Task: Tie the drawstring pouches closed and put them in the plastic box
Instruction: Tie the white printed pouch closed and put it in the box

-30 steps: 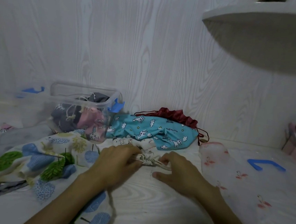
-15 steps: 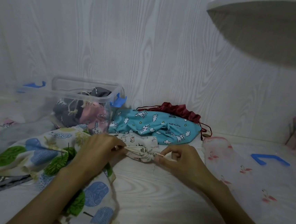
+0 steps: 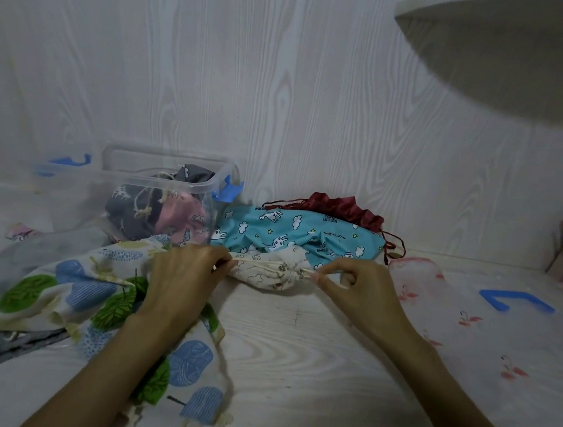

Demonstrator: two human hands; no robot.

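Both forearms reached forward over the surface (image 3: 293,359) — the left hand (image 3: 181,272) and right hand (image 3: 359,286) each pinched a cord end of the cream pouch (image 3: 267,274), which lay just in front of the plastic box (image 3: 159,181).

Bare surface (image 3: 310,364) is lying open between the forearms; pouches are crowding the plastic box (image 3: 159,181) front.

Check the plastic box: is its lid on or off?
Off. The plastic box shows an open rim, with tied pouches inside.
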